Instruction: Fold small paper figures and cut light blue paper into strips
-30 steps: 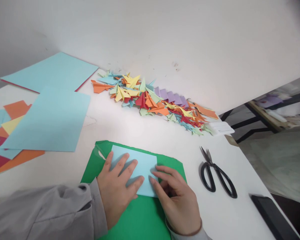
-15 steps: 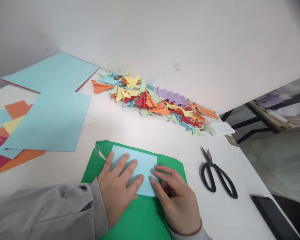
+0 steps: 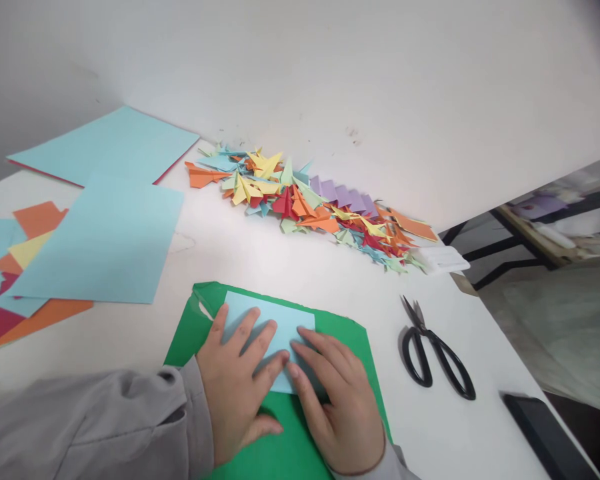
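Note:
A light blue sheet of paper (image 3: 280, 320) lies flat on a green board (image 3: 285, 433) with worn corners. My left hand (image 3: 243, 380) is spread over the sheet's left half, its fingers apart and pressing down. On the sheet's right half rests my right hand (image 3: 335, 390), fingers stretched out and fingertips on the paper, thumb close to the left hand's fingers. Neither hand grips anything. Parts of the sheet's lower edge and right side are hidden under the hands.
Behind the board lies a long pile of folded paper planes (image 3: 300, 200). Black-handled scissors (image 3: 423, 340), blades slightly apart, are at the right, with a black phone-like object (image 3: 545, 433) nearer me. Large blue sheets (image 3: 105, 247) and coloured scraps (image 3: 35, 220) cover the left. A wall (image 3: 330, 73) rises behind.
My right hand has slid left from the sheet's right edge further onto the paper, its fingers flatter. The left hand stays in place, and its thumb now shows.

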`<state>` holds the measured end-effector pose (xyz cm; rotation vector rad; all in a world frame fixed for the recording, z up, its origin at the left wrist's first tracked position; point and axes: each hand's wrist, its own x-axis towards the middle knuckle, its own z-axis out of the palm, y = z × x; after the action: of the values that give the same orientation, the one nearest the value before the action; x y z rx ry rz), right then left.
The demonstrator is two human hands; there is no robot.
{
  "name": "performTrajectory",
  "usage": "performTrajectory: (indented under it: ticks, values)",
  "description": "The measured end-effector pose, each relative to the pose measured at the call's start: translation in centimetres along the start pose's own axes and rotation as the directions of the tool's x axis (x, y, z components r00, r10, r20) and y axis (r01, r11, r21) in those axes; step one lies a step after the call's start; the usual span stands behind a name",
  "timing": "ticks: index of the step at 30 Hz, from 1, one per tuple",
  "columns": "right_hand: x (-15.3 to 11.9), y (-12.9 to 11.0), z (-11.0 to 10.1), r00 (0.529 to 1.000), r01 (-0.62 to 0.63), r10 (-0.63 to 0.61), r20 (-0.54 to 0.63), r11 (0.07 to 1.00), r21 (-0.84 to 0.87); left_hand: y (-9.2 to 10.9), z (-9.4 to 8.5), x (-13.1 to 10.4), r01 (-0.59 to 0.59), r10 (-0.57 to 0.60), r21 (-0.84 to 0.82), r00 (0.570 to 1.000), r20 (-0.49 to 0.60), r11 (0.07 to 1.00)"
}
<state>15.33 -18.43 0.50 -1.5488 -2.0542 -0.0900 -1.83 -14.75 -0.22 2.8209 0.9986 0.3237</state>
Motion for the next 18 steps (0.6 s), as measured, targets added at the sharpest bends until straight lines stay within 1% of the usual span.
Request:
performTrajectory:
  ticks: [6, 10, 13, 15, 18]
  values:
    - [0.32, 0.05, 0.00, 1.000, -0.003, 0.001, 0.022, 0.998, 0.063, -0.17, -0.40, -0.18, -0.033, 0.033, -0.018, 0.998, 0.049, 0.999]
    - [0.48, 0.28, -0.08, 0.999, -0.015, 0.012, 0.038, 0.996, 0.084, -0.37, -0.43, -0.51, -0.059, 0.060, -0.044, 0.998, 0.020, 0.997]
    - [0.40, 0.61, 0.07, 0.998, -0.049, 0.045, 0.035, 0.993, 0.107, -0.52, -0.39, -0.69, -0.076, 0.076, -0.074, 0.997, -0.006, 0.994]
    - [0.28, 0.78, 0.29, 0.998, -0.058, 0.056, 0.020, 0.994, 0.096, -0.56, -0.41, -0.72, -0.078, 0.077, -0.084, 0.997, -0.013, 0.993]
    - [0.02, 0.79, 0.71, 0.999, -0.034, 0.034, 0.001, 0.999, 0.024, -0.53, -0.50, -0.69, -0.071, 0.071, -0.082, 0.997, -0.001, 0.994]
